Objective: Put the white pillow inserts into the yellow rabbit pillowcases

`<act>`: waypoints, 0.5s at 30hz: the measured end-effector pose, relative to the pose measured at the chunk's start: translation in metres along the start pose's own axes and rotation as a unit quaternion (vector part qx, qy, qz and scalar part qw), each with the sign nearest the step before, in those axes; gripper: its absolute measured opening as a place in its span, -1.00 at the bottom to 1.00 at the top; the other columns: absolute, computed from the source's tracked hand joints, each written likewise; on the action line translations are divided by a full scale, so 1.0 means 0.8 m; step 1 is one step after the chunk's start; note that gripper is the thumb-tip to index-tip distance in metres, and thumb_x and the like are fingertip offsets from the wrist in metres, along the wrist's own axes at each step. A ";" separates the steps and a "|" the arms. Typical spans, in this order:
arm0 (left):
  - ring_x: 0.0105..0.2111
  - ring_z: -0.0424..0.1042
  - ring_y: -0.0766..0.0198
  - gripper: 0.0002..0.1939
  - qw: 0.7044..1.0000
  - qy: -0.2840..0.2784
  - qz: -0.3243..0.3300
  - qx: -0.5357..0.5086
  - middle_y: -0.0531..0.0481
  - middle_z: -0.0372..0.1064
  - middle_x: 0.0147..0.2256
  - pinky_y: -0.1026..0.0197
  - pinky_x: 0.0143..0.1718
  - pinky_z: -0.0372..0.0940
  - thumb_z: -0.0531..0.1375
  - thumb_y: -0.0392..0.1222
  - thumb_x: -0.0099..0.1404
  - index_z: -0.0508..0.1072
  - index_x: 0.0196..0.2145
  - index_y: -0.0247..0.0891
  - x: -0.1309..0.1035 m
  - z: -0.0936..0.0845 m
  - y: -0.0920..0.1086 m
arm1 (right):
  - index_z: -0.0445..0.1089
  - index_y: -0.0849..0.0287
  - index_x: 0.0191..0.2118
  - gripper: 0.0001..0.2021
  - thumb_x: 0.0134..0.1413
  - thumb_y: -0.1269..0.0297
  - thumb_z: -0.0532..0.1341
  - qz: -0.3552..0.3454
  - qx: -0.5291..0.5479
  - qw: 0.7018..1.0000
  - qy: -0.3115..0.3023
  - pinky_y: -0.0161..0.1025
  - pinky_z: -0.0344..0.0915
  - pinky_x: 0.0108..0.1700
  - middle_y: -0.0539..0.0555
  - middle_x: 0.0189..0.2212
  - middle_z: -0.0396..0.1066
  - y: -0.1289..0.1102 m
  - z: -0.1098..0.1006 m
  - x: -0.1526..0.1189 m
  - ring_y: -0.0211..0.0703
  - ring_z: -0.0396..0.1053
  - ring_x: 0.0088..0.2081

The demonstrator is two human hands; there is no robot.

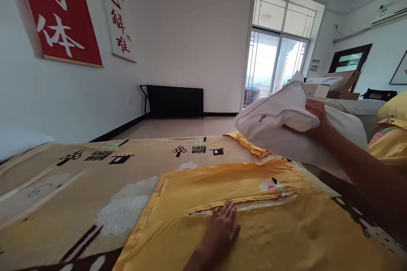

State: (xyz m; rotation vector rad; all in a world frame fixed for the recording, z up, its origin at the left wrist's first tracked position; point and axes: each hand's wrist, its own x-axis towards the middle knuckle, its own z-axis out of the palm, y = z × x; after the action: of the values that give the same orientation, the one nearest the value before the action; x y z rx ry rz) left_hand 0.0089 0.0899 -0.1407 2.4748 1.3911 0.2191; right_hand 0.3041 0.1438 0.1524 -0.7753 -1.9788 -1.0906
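Observation:
A yellow pillowcase (263,228) lies flat on the bed, its long zipper opening (254,206) parted and a patterned inside showing through the gap. Across the left part of that opening rests my left hand (221,225), fingers stretched out, fingertips on the fabric edge. My right hand (314,120) is closed on a white pillow (273,114) and holds it up over the far right part of the bed. A small zipper pull shows on the pillow's side. Part of the right hand's grip is hidden behind a fold of the pillow.
A printed beige bedsheet (152,152) spreads under the pillowcase. Other yellow bedding (391,135) lies at the right edge. Cardboard boxes (345,84) stand beyond the pillow. A black folded panel (174,101) leans against the far wall, left of a glass door (276,63).

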 end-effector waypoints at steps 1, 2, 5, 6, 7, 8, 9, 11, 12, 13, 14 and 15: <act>0.30 -0.12 0.06 -0.43 1.000 0.003 0.009 0.002 -0.15 -0.07 0.29 -0.12 0.27 -0.16 -0.08 -0.11 0.31 0.08 0.25 -0.32 0.000 0.000 0.000 | 0.10 0.06 -0.68 -0.56 0.18 0.02 -0.02 -0.045 -0.013 0.999 -0.001 -0.16 0.07 -0.45 0.06 -0.68 0.15 -0.014 0.004 0.004 -0.17 0.08 -0.58; 0.29 -0.10 0.08 -0.44 1.000 0.009 0.021 0.002 -0.14 -0.03 0.28 -0.09 0.27 -0.15 -0.08 -0.15 0.31 0.08 0.25 -0.31 -0.001 -0.001 0.001 | 0.10 0.07 -0.68 -0.56 0.21 0.09 -0.05 -0.092 -0.019 0.996 -0.006 -0.18 0.05 -0.46 0.05 -0.68 0.16 -0.028 0.010 0.003 -0.18 0.06 -0.58; 0.22 0.08 0.11 -0.47 0.997 0.038 0.066 -0.013 -0.15 0.17 0.19 -0.01 0.24 -0.07 -0.06 -0.26 0.28 0.15 0.21 -0.30 -0.003 -0.001 0.005 | 0.17 0.12 -0.65 -0.60 0.20 0.15 -0.02 -0.136 -0.025 0.990 -0.028 -0.21 0.03 -0.45 0.05 -0.66 0.20 -0.070 0.043 -0.019 -0.22 0.09 -0.57; 0.17 0.15 0.11 -0.49 0.996 0.048 0.075 -0.021 -0.15 0.24 0.14 0.01 0.22 -0.03 -0.04 -0.28 0.26 0.19 0.18 -0.29 -0.004 -0.001 0.006 | 0.20 0.13 -0.62 -0.62 0.18 0.15 0.01 -0.141 -0.023 0.989 -0.046 -0.22 0.03 -0.44 0.05 -0.64 0.22 -0.082 0.056 -0.032 -0.22 0.11 -0.56; 0.11 0.21 0.11 -0.51 0.995 0.055 0.083 -0.028 -0.14 0.30 0.08 0.03 0.19 0.02 -0.03 -0.29 0.25 0.23 0.14 -0.28 -0.005 -0.001 0.007 | 0.23 0.15 -0.60 -0.65 0.16 0.15 0.03 -0.142 -0.015 0.987 -0.066 -0.23 0.04 -0.43 0.05 -0.63 0.23 -0.092 0.069 -0.047 -0.23 0.13 -0.55; 0.05 0.27 0.12 -0.54 0.994 0.058 0.088 -0.034 -0.13 0.36 0.02 0.04 0.15 0.07 -0.02 -0.30 0.24 0.29 0.10 -0.28 -0.007 -0.002 0.008 | 0.25 0.17 -0.57 -0.68 0.13 0.14 0.05 -0.137 -0.002 0.986 -0.090 -0.23 0.05 -0.42 0.05 -0.62 0.25 -0.102 0.082 -0.062 -0.23 0.15 -0.55; -0.01 0.31 0.12 -0.58 0.993 0.058 0.090 -0.040 -0.12 0.40 -0.05 0.06 0.10 0.12 -0.02 -0.31 0.24 0.33 0.04 -0.26 -0.008 -0.003 0.009 | 0.27 0.18 -0.55 -0.69 0.11 0.12 0.06 -0.124 0.015 0.986 -0.114 -0.24 0.05 -0.42 0.06 -0.61 0.26 -0.111 0.093 -0.078 -0.23 0.16 -0.54; -0.08 0.34 0.14 -0.64 0.994 0.052 0.083 -0.056 -0.10 0.42 -0.13 0.09 0.03 0.19 -0.04 -0.30 0.26 0.38 -0.04 -0.24 -0.010 -0.005 0.008 | 0.28 0.18 -0.53 -0.70 0.06 0.09 0.07 -0.092 0.047 0.983 -0.152 -0.24 0.05 -0.41 0.06 -0.60 0.29 -0.125 0.112 -0.103 -0.23 0.19 -0.54; -0.08 0.34 0.14 -0.65 0.994 0.051 0.073 -0.069 -0.11 0.41 -0.12 0.10 0.02 0.20 -0.05 -0.28 0.27 0.38 -0.05 -0.24 -0.011 -0.005 0.008 | 0.29 0.18 -0.53 -0.70 0.04 0.08 0.07 -0.081 0.059 0.981 -0.163 -0.24 0.06 -0.41 0.07 -0.59 0.30 -0.130 0.118 -0.113 -0.23 0.20 -0.54; -0.06 0.33 0.14 -0.66 0.993 0.051 0.059 -0.085 -0.11 0.40 -0.08 0.11 0.02 0.20 -0.05 -0.25 0.29 0.36 -0.04 -0.23 -0.011 -0.005 0.007 | 0.29 0.18 -0.52 -0.71 0.02 0.07 0.08 -0.075 0.068 0.980 -0.170 -0.24 0.06 -0.41 0.07 -0.59 0.32 -0.133 0.121 -0.119 -0.23 0.21 -0.54; -0.02 0.31 0.14 -0.65 0.993 0.051 0.046 -0.098 -0.12 0.37 -0.04 0.12 0.05 0.19 -0.05 -0.21 0.31 0.34 0.00 -0.22 -0.010 -0.005 0.007 | 0.30 0.18 -0.52 -0.71 0.01 0.07 0.08 -0.073 0.074 0.980 -0.169 -0.24 0.06 -0.41 0.07 -0.59 0.33 -0.134 0.122 -0.122 -0.23 0.22 -0.54; 0.01 0.29 0.15 -0.64 0.993 0.048 0.038 -0.100 -0.12 0.34 0.01 0.13 0.07 0.17 -0.05 -0.16 0.32 0.31 0.03 -0.21 -0.009 -0.005 0.007 | 0.30 0.18 -0.51 -0.71 0.01 0.06 0.08 -0.072 0.079 0.981 -0.164 -0.24 0.06 -0.40 0.07 -0.59 0.33 -0.133 0.121 -0.123 -0.22 0.22 -0.54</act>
State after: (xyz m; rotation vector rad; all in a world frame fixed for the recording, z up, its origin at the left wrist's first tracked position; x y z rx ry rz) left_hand 0.0083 0.0818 -0.1351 2.3796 1.2451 0.4774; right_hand 0.2454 0.1649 -0.0099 -0.7743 -2.3997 -0.9160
